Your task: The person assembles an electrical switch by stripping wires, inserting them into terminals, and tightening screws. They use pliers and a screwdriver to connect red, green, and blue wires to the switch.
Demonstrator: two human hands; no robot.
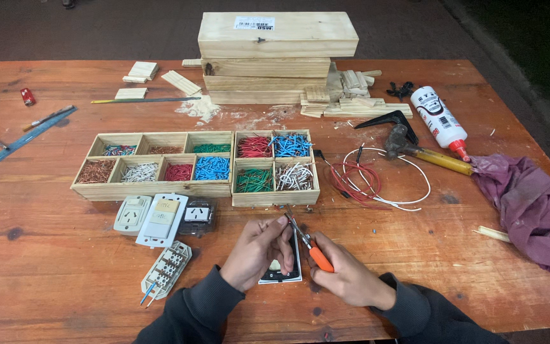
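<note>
**A:** State the position of both hands.

**B:** The left hand (257, 250) pinches the top edge of a small black-framed plate (283, 271) lying flat on the desk (65, 255), fingers closed on it. The right hand (345, 274) is wrapped around one orange-handled screwdriver (310, 245), its tip angled up and left, just above the plate's upper edge.

**A:** Count the trays.

**B:** Two wooden trays. The long tray (154, 167) has seven compartments — three in the back row, four in the front. The square tray (275, 167) has four. All hold cut wire pieces sorted by colour: red, blue, green, white, copper.

**A:** Fittings near the hands?

**B:** Four, left of the plate: three socket and switch modules (160, 216) side by side, and one terminal block (167, 269) below them.

**A:** Right side?

**B:** One coil of red and white wire (377, 181), one hammer (421, 151), one glue bottle (439, 121), one purple cloth (529, 204). Stacked timber blocks (275, 57) sit at the rear.
</note>
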